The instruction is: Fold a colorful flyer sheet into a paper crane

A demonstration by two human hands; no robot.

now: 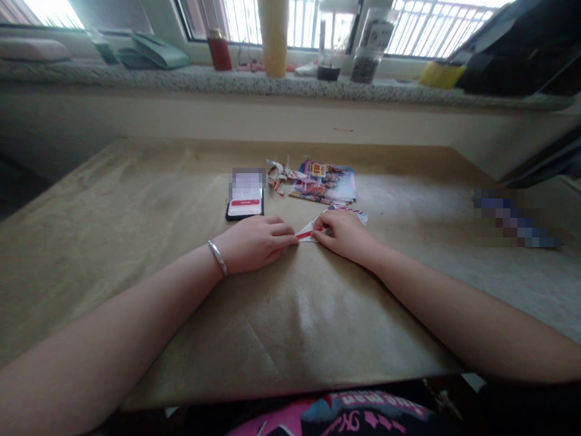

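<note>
A printed sheet of paper [305,234], white with a red stripe and folded to a narrow point, lies on the table between my hands. My left hand [256,243], a silver bangle at its wrist, has its fingers pressed together with the tips at the paper's left point. Curled over the middle of the sheet, my right hand [345,233] pinches it between thumb and fingers. Part of the paper is hidden under that hand, and its lettered far end shows beyond the knuckles.
A phone [245,209] with a lit screen lies beyond my left hand. Behind the paper are a folded paper figure [280,174] and a stack of colourful printed sheets [333,184]. A blurred strip [512,218] lies far right. Bottles and cups line the stone windowsill [181,75].
</note>
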